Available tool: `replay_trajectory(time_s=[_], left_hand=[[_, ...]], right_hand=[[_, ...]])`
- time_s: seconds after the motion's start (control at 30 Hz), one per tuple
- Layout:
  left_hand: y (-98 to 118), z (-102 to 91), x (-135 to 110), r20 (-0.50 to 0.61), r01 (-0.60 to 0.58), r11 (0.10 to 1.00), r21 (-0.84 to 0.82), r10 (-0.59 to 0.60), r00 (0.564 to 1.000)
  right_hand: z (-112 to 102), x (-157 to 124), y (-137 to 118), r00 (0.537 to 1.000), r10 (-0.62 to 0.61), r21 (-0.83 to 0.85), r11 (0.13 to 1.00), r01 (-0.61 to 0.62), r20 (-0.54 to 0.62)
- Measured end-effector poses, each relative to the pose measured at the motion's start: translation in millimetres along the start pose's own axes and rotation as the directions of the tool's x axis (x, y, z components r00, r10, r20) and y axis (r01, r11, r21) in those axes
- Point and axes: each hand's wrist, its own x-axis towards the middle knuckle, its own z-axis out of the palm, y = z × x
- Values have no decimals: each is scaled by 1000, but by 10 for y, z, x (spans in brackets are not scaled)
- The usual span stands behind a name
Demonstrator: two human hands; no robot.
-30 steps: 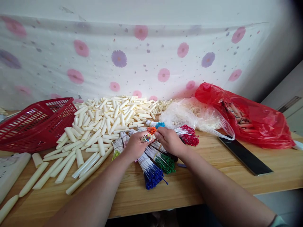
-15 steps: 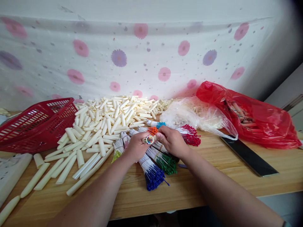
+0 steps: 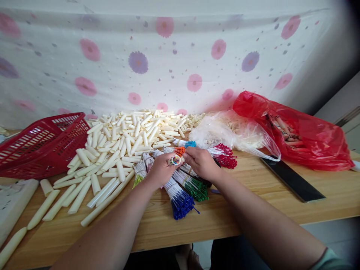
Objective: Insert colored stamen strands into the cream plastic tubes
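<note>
— Where to find the left grip (image 3: 161, 170)?
— Over the middle of the bench (image 3: 168, 228), clenched round a little tube (image 3: 176, 160) with many-coloured tips poking out of its end.
— And the right grip (image 3: 201, 163)?
— Just beside it, fingertips bunched right at the end of the little tube. Too small to tell whether pinching anything.
— Under both?
— Bundles of thin white sticks, lying flat like a fan. Blue-tipped bundle (image 3: 181, 200) nearest, green-tipped bundle (image 3: 197, 187) touching it, red-tipped bundle (image 3: 225, 155) off to the right, orange-tipped bundle (image 3: 176, 150) and light-blue-tipped bundle (image 3: 185, 143) further back.
— To the left?
— A big heap of cream tubes (image 3: 132, 135), with some long ones spread out near the front edge. Past that, a red basket (image 3: 42, 144), tilted.
— To the right?
— A clear bag (image 3: 227, 133), then a red bag (image 3: 295, 135) touching it, both stuffed full. In front of the red bag, a flat black slab (image 3: 292, 180) lying on the wood. Behind everything, a white cloth (image 3: 168, 56) with pink and purple flowers.
</note>
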Motion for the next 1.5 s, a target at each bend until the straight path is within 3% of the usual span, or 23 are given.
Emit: replay_trajectory(time_s=[0.2, 0.7, 0.87, 1.0, 1.2, 1.37, 1.5], left_hand=[[-95, 14, 15, -35, -71, 983, 171, 78, 996], [-128, 13, 5, -63, -116, 953, 280, 138, 988], [-109, 24, 1, -67, -88, 969, 231, 106, 992], [-47, 16, -3, -67, -30, 997, 76, 36, 997], [29, -49, 5, -15, -10, 998, -69, 9, 1000], [38, -59, -14, -25, -25, 999, -35, 24, 999], [18, -38, -30, -104, -57, 994, 94, 67, 992]], right_hand=[[80, 55, -4, 987, 159, 123, 979, -162, 28], [156, 49, -27, 981, 185, 157, 972, -174, -63], [190, 12, 10, 983, 164, 193, 970, -146, -82], [138, -13, 41, 990, 103, 234, 969, -79, -94], [114, -11, 28, 984, -31, 91, 995, 48, -177], [140, -17, 8, 962, -94, 128, 983, 130, -257], [146, -25, -34, 932, -119, -5, 992, 125, -341]])
